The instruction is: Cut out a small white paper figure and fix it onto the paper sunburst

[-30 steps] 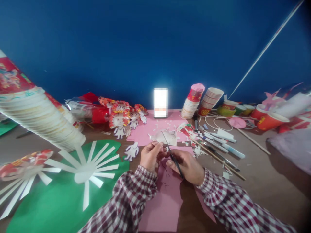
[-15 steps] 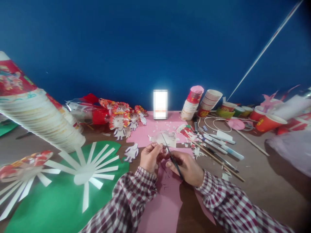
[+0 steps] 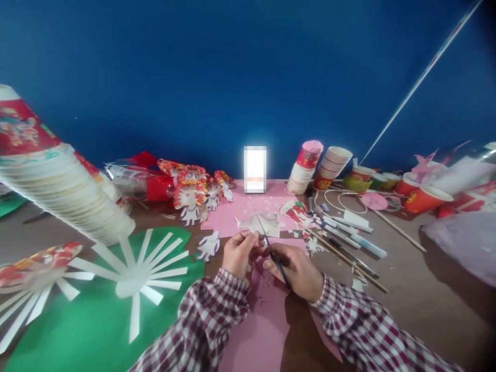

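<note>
My left hand pinches a small piece I cannot make out, just above a pink paper sheet. Close beside it, my right hand is wrapped round a thin dark pair of scissors whose point angles up and left toward the left fingers. Both sleeves are red-and-white plaid. A pale cut-out scrap lies on the pink paper just beyond the hands.
A green sheet with a white slit cup fan lies left. A tall cup stack leans at far left. Paper figures, a phone, cup stacks, pens and sticks, red cups crowd the brown table.
Both hands stay together at the pink paper with almost no shift; the view has tilted slightly, so everything sits a little lower in the frame.
</note>
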`<state>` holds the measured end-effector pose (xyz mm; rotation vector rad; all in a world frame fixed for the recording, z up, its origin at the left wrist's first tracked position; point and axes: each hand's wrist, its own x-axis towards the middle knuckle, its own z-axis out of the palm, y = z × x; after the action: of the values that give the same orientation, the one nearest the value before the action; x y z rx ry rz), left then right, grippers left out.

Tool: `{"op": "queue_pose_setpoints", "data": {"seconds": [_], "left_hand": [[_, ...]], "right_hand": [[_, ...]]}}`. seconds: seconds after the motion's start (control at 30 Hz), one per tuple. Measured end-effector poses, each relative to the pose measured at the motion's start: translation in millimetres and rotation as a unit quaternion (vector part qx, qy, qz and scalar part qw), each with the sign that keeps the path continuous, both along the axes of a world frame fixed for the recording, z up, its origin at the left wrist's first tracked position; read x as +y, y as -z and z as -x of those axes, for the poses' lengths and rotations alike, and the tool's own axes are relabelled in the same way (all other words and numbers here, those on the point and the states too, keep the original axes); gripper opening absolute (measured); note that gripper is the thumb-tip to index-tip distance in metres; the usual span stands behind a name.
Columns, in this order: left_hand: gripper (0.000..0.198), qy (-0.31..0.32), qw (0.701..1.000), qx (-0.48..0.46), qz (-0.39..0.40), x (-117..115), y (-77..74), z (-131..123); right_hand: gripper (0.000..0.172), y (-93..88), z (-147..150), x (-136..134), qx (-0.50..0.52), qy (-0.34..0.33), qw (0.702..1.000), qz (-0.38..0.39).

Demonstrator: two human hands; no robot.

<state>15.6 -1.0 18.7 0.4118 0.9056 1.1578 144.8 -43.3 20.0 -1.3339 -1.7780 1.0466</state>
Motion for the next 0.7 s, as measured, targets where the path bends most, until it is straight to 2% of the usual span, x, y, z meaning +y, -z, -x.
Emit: {"op": "queue_pose_setpoints", "data": {"seconds": [0.2, 0.7], "left_hand": [[0.027, -0.001, 1.0, -0.014, -0.016, 0.0, 3.5, -1.2], [0.028, -0.018, 1.0, 0.001, 0.0, -1.1, -1.7, -3.0]], "right_hand": [[0.028, 0.1, 1.7, -0.1, 0.017, 0.003, 1.0, 0.006], [0.032, 0.0, 1.7, -0.4, 0.008, 0.007, 1.0, 0.007]]}}
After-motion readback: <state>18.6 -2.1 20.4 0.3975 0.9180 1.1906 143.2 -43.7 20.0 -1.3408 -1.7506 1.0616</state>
